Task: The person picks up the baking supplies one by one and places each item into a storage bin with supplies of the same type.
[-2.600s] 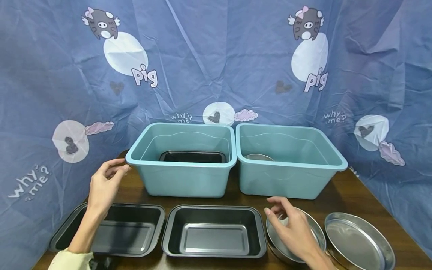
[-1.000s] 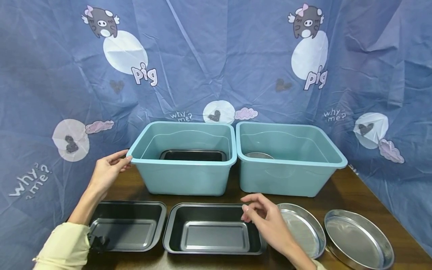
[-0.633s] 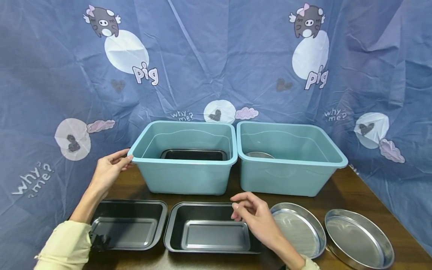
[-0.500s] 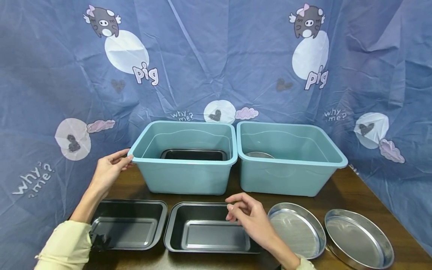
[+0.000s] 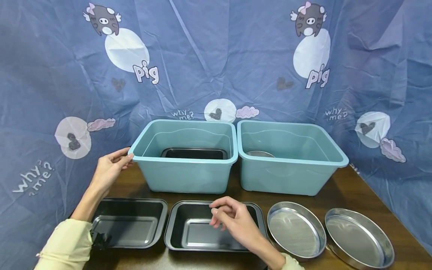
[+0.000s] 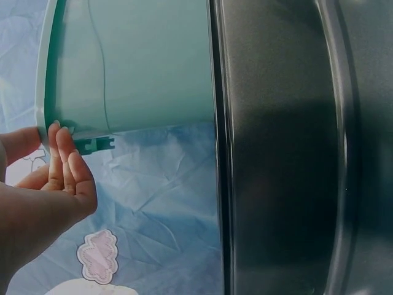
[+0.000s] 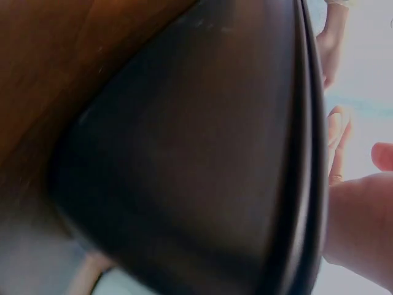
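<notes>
My left hand (image 5: 108, 169) pinches the front left corner of the left teal plastic bin (image 5: 185, 177), thumb on the rim and fingers beneath it. The left wrist view shows that hand (image 6: 58, 175) at the bin's rim (image 6: 43, 67). My right hand (image 5: 233, 219) hovers over the middle dark loaf pan (image 5: 175, 238), fingers loosely bent, nothing in them. A dark pan side (image 7: 184, 147) fills much of the right wrist view, the hand (image 7: 359, 215) beyond its rim. Inside the left bin lies another dark loaf pan (image 5: 194, 153).
A second loaf pan (image 5: 135, 228) sits under my left forearm. Two round metal cake pans, one nearer (image 5: 297, 230) and one at the far right (image 5: 359, 238), stand on the wooden table. The right teal bin (image 5: 287, 178) holds a round pan (image 5: 260, 154). Blue cloth (image 5: 216, 56) hangs behind.
My left hand has come to the left bin's corner and stays there. My right hand has moved left from the nearer round pan to over the middle loaf pan.
</notes>
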Demonstrator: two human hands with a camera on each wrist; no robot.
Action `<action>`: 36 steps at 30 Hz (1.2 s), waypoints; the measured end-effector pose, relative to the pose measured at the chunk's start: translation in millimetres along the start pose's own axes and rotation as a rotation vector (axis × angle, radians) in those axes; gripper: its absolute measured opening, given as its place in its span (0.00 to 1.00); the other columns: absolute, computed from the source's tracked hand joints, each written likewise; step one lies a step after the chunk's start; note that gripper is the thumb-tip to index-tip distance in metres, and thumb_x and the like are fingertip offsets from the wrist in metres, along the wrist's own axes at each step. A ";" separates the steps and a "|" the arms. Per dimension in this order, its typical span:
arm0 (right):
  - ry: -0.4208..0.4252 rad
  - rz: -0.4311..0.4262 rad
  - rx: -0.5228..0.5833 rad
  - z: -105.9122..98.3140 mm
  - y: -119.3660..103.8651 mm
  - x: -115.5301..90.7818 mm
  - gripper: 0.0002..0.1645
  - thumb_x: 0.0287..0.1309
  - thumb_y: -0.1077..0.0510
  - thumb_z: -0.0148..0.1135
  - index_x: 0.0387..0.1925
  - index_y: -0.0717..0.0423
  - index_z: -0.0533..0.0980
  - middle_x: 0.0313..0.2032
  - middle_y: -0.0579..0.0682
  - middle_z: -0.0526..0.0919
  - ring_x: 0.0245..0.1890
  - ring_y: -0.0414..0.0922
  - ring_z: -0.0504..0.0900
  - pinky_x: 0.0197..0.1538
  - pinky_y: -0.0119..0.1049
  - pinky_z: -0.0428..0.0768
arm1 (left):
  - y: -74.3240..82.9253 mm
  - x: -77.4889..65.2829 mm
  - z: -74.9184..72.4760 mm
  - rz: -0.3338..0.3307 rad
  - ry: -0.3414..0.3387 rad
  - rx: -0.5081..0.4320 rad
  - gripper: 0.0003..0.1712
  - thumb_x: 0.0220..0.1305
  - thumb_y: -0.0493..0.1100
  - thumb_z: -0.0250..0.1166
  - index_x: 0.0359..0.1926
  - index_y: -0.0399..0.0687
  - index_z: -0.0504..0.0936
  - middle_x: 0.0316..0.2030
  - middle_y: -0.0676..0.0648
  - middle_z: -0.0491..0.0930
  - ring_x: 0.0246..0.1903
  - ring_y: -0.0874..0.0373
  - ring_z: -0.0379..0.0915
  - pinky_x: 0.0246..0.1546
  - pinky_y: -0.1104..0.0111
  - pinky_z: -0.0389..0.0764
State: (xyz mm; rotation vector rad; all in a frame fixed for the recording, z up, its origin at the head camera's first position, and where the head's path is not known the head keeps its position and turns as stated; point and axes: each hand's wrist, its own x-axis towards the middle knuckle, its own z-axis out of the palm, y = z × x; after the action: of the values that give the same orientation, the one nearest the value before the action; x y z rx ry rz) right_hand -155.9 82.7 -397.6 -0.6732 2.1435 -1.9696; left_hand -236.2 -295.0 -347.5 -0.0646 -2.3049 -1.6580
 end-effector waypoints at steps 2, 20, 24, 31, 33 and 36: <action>-0.006 0.008 0.006 2.7 -0.2 0.0 0.12 0.71 0.62 0.60 0.51 0.65 0.78 0.32 0.56 0.87 0.32 0.49 0.87 0.36 0.35 0.84 | 0.6 -0.1 0.4 -0.002 0.001 -0.001 0.31 0.78 0.41 0.60 0.69 0.20 0.66 0.33 0.64 0.82 0.33 0.74 0.79 0.37 0.80 0.80; -0.132 0.057 0.175 29.5 -1.3 -3.6 0.16 0.72 0.61 0.59 0.53 0.71 0.77 0.33 0.56 0.87 0.30 0.41 0.84 0.36 0.33 0.84 | 1.9 0.4 0.9 -0.008 0.004 -0.049 0.30 0.77 0.38 0.59 0.68 0.18 0.66 0.30 0.66 0.82 0.32 0.75 0.79 0.35 0.81 0.79; -0.175 0.054 0.217 37.7 -1.0 -6.4 0.18 0.72 0.62 0.59 0.53 0.75 0.75 0.33 0.60 0.87 0.30 0.39 0.84 0.35 0.30 0.83 | 2.5 -0.4 0.9 -0.006 0.004 -0.033 0.30 0.77 0.39 0.59 0.68 0.18 0.66 0.30 0.67 0.81 0.32 0.75 0.79 0.35 0.81 0.79; -0.248 0.046 0.249 51.1 0.4 -8.5 0.18 0.74 0.62 0.58 0.54 0.77 0.75 0.37 0.72 0.85 0.32 0.37 0.85 0.35 0.28 0.82 | 3.4 -0.4 0.9 -0.014 0.006 -0.008 0.31 0.78 0.40 0.59 0.69 0.19 0.66 0.30 0.67 0.81 0.32 0.75 0.79 0.36 0.80 0.79; -0.265 0.056 0.260 54.5 0.6 -8.3 0.18 0.74 0.62 0.58 0.54 0.76 0.75 0.37 0.73 0.84 0.32 0.37 0.86 0.35 0.27 0.82 | 3.1 -0.2 1.1 -0.018 0.006 -0.003 0.31 0.78 0.41 0.59 0.69 0.19 0.66 0.31 0.67 0.81 0.33 0.75 0.79 0.36 0.80 0.79; -0.294 0.064 0.280 59.9 0.9 -8.6 0.17 0.74 0.63 0.57 0.54 0.76 0.75 0.39 0.74 0.84 0.33 0.36 0.86 0.36 0.27 0.83 | 2.7 -0.4 1.3 -0.024 0.008 0.004 0.31 0.78 0.41 0.59 0.69 0.20 0.66 0.31 0.66 0.81 0.33 0.75 0.79 0.37 0.80 0.80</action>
State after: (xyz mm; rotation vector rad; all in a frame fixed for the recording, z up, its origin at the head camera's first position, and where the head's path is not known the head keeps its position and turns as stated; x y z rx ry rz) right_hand -124.2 32.0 -407.6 -0.7764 1.6624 -1.9454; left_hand -235.6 -292.8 -345.6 -0.0301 -2.3120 -1.6621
